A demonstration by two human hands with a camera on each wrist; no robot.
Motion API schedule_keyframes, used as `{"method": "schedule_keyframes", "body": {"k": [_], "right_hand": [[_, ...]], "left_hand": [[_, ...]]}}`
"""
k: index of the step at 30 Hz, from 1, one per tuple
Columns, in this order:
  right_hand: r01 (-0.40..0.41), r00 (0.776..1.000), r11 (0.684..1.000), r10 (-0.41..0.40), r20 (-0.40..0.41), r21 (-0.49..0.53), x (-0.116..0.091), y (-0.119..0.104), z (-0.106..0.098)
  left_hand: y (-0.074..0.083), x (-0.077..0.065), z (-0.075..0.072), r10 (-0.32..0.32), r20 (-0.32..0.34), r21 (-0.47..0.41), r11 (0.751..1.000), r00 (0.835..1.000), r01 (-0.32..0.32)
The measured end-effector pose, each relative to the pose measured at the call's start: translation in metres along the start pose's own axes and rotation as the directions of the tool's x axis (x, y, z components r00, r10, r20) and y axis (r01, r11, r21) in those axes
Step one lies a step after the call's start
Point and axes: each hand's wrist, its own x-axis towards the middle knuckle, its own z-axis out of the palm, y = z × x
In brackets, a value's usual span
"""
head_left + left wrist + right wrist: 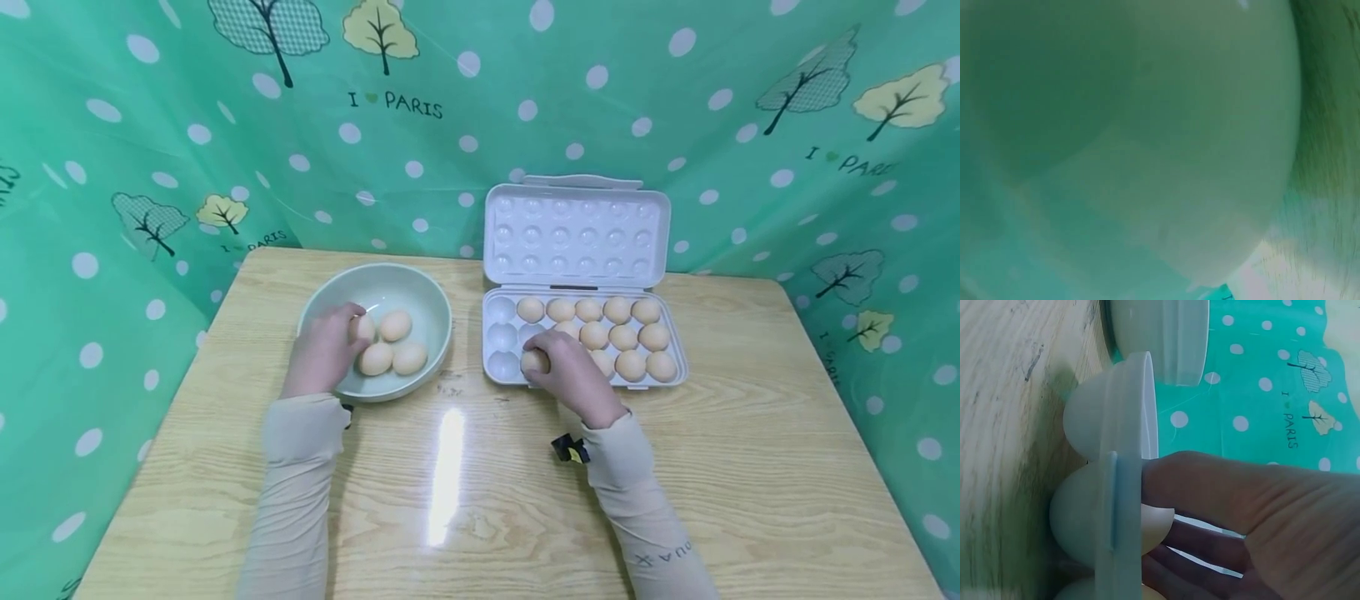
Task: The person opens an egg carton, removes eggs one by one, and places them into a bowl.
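My left hand (321,350) reaches over the left rim of a pale green bowl (438,354) and grips an egg (362,328) inside it. Three more eggs lie beside that one. With thumb and fingers, my right hand (573,375) holds an egg (535,362) low at a front-row cup of the egg carton (491,379). In the right wrist view this egg (1157,526) shows between thumb and fingers, just behind the carton's rim (1124,487). Several eggs sit in the carton's cups toward the right; the leftmost column shows bare plastic. The bowl's wall (1210,144) fills most of the left wrist view.
The carton's lid (576,233) stands raised at the back, near a green dotted curtain (465,150). Bowl and carton stand side by side on a wooden table (495,500), with a gap of tabletop between them. A black strap piece (570,448) shows at the right wrist.
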Motion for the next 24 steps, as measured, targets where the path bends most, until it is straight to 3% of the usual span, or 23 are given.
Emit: {"method": "schedule_keyframes", "body": {"k": [11,24], "right_hand": [[0.017,1.000,1.000,-0.017,-0.009,-0.024,-0.0001,0.0016,0.0023],[0.023,1.000,1.000,-0.023,-0.010,-0.021,0.0000,0.0017,0.0000]], "left_hand": [[0.0008,-0.0011,0.0033,0.020,0.003,0.071,0.997,1.000,-0.020],[0.0062,-0.0032,-0.0014,0.012,0.020,0.051,0.999,1.000,-0.013]]}}
